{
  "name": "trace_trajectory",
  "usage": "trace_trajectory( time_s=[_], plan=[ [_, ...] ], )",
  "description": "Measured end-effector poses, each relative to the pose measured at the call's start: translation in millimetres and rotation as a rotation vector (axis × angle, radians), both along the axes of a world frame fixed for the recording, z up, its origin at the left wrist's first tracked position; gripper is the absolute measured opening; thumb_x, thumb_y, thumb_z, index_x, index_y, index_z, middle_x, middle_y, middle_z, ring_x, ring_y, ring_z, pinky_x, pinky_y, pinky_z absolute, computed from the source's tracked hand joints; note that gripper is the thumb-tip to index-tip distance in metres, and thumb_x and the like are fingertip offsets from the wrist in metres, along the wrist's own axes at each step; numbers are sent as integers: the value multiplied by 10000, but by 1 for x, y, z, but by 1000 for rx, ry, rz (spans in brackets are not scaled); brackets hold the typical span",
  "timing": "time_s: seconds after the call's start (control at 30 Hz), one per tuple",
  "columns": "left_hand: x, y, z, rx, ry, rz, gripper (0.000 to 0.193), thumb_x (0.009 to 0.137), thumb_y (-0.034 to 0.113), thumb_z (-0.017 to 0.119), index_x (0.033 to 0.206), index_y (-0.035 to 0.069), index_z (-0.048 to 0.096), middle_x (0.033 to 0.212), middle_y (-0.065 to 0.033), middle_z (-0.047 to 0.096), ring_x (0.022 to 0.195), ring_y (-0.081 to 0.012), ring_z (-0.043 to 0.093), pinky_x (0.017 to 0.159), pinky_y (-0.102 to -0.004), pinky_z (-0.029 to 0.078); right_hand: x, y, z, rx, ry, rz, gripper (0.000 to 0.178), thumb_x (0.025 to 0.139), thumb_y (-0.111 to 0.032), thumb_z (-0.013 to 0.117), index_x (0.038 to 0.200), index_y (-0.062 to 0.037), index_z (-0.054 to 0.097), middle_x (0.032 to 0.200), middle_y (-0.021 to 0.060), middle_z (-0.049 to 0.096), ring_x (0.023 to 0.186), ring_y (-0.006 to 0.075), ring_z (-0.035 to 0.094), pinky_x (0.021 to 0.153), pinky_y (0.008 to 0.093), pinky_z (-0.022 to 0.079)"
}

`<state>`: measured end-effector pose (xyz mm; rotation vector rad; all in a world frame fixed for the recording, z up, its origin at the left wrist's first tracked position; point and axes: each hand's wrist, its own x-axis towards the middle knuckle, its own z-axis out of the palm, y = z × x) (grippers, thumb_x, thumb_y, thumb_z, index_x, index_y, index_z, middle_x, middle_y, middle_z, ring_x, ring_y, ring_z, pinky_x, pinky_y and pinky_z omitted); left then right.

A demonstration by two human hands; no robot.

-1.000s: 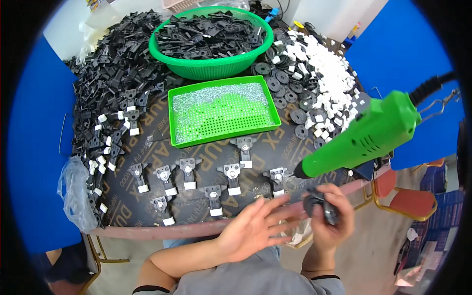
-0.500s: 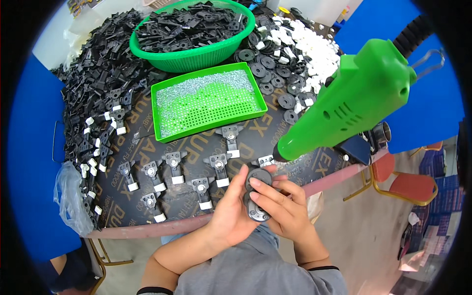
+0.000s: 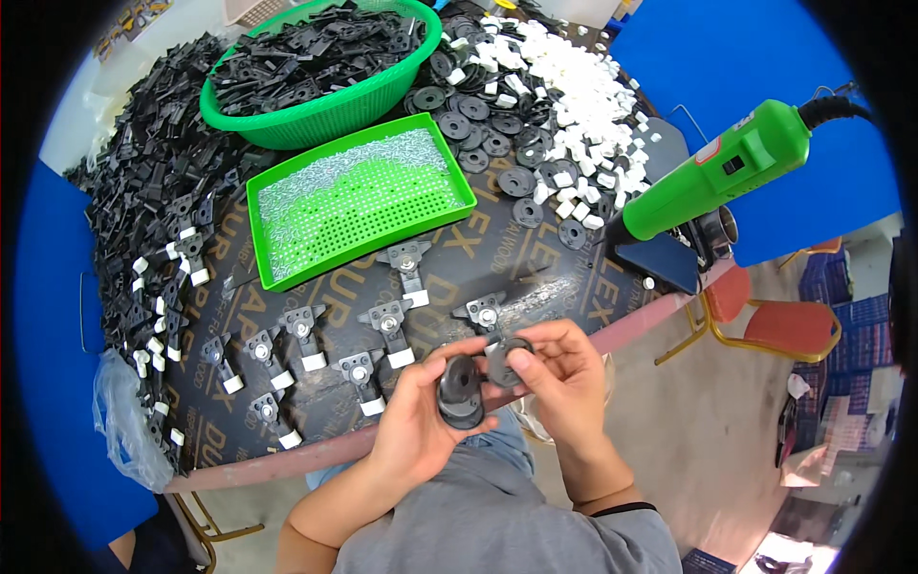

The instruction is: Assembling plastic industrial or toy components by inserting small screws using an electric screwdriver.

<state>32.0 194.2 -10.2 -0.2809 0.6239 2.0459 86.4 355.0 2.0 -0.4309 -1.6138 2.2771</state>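
My left hand (image 3: 406, 430) is closed on a small stack of black discs (image 3: 461, 387), held against the palm and fingers. To its right, my right hand (image 3: 569, 378) pinches another black disc (image 3: 507, 364) between thumb and fingers, apart from that stack. Both hands are just above the table's near edge. Close beyond them lies a black bracket (image 3: 481, 310) with a metal nut or screw at its middle. Several similar brackets with white end caps, such as one bracket (image 3: 388, 322), are spread out to the left.
A green perforated tray (image 3: 363, 187) of small screws lies mid-table. Behind it stands a green basket (image 3: 325, 103) of black parts. Loose black parts (image 3: 143, 143) pile up at left, black discs (image 3: 473, 107) and white caps (image 3: 574, 77) at right. A green power screwdriver (image 3: 722, 172) slants at right.
My right hand has drawn one disc away from the stack in my left. The screwdriver has swung away, up and right. The whole view has shifted, moving the table things leftward.
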Motion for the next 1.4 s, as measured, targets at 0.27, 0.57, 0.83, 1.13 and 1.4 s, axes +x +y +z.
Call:
trace_trajectory(
  time_s=[0.27,0.57,0.83,1.13,1.4],
  plan=[
    [8,8,-4,-256,380,45,127,986,140,571,932,31,606,761,-46,603,655,-86,556,466,-240,447,-3,6,-4,346,45,71,228,843,-17,725,1058,-5,649,1059,100,623,962,128,605,759,271,520],
    [17,10,-15,-415,594,45,91,990,107,558,949,26,546,767,-46,601,602,-93,550,465,-231,447,-3,18,34,1294,65,329,561,641,-113,844,1165,-50,652,1117,95,621,970,283,603,819,372,501],
    [19,2,-14,-197,454,-119,197,996,95,467,1168,20,527,968,-85,553,899,-150,559,606,-294,511,-36,24,31,1312,99,269,535,683,-3,781,1191,-44,617,1198,136,623,1118,331,592,913,394,486],
    [17,-14,-6,-95,308,-168,298,994,58,469,1287,12,449,1204,-119,514,1143,-246,567,763,-374,566,-38,28,16,1353,21,389,435,780,-15,689,1204,-10,591,1263,145,583,1207,352,529,1006,430,451],
    [9,-17,4,-118,285,-98,350,1013,133,498,1340,14,461,1293,-161,554,1141,-282,610,827,-374,575,-41,31,14,1353,-21,391,450,748,1,705,1187,-13,608,1250,137,604,1207,354,536,1005,428,448]
  ],
)
